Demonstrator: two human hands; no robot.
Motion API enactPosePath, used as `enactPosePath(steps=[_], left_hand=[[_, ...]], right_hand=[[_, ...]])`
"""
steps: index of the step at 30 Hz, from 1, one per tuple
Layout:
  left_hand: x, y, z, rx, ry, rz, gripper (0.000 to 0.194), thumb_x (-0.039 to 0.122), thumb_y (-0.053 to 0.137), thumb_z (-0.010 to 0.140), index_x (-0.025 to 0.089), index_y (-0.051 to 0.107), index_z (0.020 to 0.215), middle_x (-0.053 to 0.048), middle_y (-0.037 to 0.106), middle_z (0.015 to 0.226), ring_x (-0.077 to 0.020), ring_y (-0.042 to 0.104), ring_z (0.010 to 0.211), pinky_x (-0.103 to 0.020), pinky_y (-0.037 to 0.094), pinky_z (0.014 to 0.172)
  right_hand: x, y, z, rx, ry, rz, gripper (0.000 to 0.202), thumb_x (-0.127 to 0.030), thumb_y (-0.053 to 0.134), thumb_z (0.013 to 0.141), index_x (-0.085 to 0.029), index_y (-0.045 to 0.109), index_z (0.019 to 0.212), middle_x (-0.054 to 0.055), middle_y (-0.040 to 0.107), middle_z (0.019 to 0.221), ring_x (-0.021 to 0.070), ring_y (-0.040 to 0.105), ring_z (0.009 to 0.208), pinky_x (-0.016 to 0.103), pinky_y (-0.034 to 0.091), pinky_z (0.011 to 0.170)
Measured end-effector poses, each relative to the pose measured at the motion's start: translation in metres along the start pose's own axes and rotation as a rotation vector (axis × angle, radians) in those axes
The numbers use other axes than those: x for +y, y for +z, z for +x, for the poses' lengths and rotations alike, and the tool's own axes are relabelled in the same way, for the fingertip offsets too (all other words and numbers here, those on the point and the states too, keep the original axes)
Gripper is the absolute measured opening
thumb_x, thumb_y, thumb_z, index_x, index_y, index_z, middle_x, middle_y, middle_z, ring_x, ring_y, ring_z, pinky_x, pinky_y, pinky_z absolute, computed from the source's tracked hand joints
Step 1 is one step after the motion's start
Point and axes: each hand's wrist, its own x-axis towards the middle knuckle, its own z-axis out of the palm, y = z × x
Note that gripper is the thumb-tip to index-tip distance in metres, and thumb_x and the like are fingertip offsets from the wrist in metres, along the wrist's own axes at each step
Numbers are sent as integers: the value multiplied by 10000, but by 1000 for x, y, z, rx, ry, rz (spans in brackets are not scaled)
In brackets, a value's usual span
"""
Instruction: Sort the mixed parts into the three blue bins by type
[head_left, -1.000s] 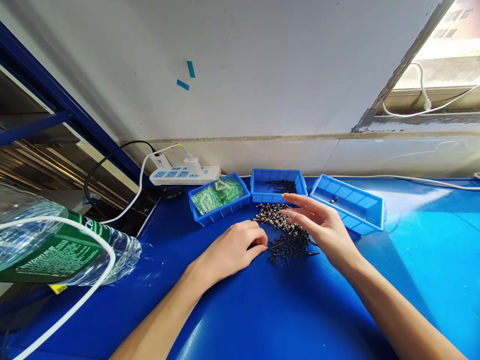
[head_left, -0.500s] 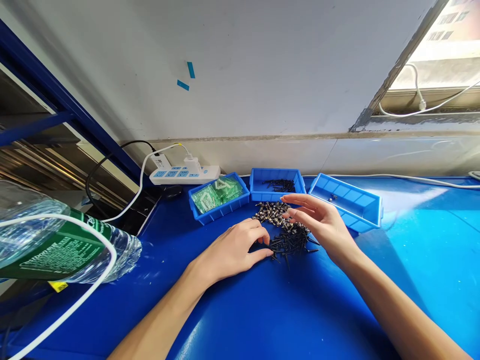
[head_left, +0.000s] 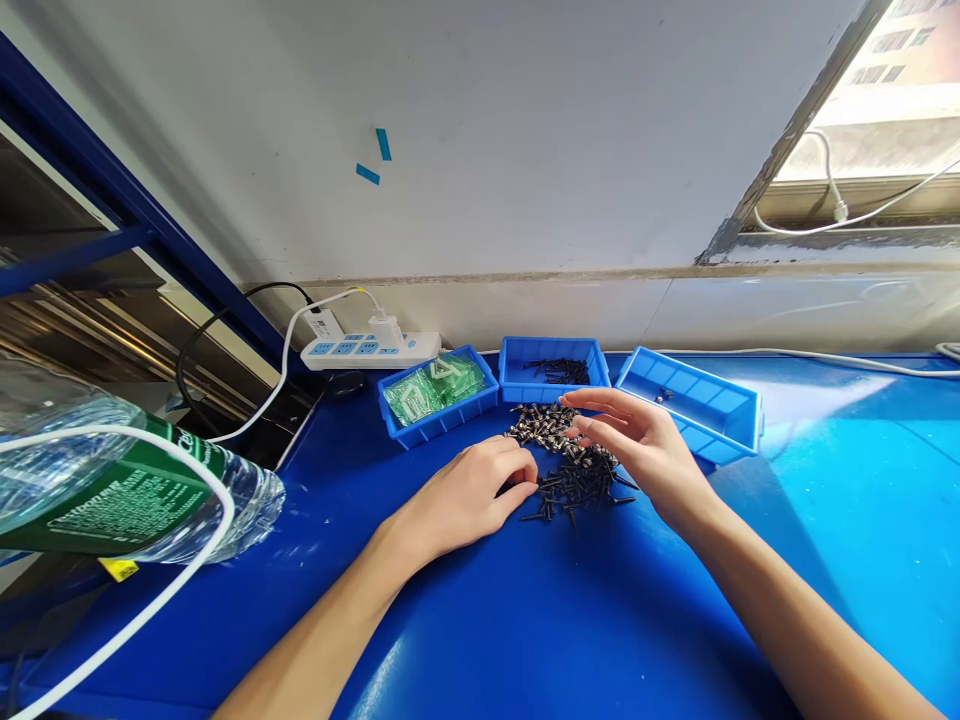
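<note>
A heap of small screws lies on the blue tabletop, with silvery, short screws (head_left: pixel 541 424) at the back and longer black screws (head_left: pixel 574 486) in front. My left hand (head_left: pixel 480 490) rests at the left edge of the black screws. Its fingers are curled and the thumb and index finger are pinched together; whatever is between them is hidden. Above the right side of the heap hovers my right hand (head_left: pixel 641 440), fingers stretched out and thumb apart, with no screw visibly held.
Behind the heap stand three blue bins: one with green packets (head_left: pixel 439 385), a middle bin (head_left: pixel 555 388) with black screws, and a right bin (head_left: pixel 712 425) with a few small pieces. A power strip (head_left: pixel 409 350), white cable (head_left: pixel 150 435) and large bottle (head_left: pixel 120 490) are at left.
My left thumb has drawn back toward the curled index finger, closing the gap, and a black screw shows at the heap's left edge. The right hand has barely moved.
</note>
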Motion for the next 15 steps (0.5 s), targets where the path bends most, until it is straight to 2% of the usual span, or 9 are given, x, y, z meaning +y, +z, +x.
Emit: enactPosePath(steps=[4, 9, 15], left_hand=[[0, 1, 1, 14, 19, -16, 81, 115, 708, 926, 184, 689, 965, -22, 692, 948, -189, 660, 883, -291, 502, 809], [0, 1, 2, -32, 7, 3, 112, 98, 669, 950, 181, 677, 876, -25, 687, 929, -190, 656, 881, -296, 503, 808], [-3, -5, 2, 61, -24, -39, 126, 112, 635, 963, 186, 656, 862, -16, 690, 903, -170, 645, 807, -282, 510, 760]], right_hand=[[0, 0, 1, 1, -18, 13, 261, -412, 785, 801, -256, 815, 1009, 62, 814, 1088, 206, 776, 794, 360, 632, 795], [1, -1, 3, 2, -16, 18, 259, -406, 782, 802, -247, 814, 1005, 68, 817, 1070, 202, 776, 777, 355, 638, 782], [-2, -1, 1, -46, 2, 2, 283, -435, 765, 829, -239, 800, 1030, 67, 827, 1007, 219, 786, 825, 362, 639, 815]])
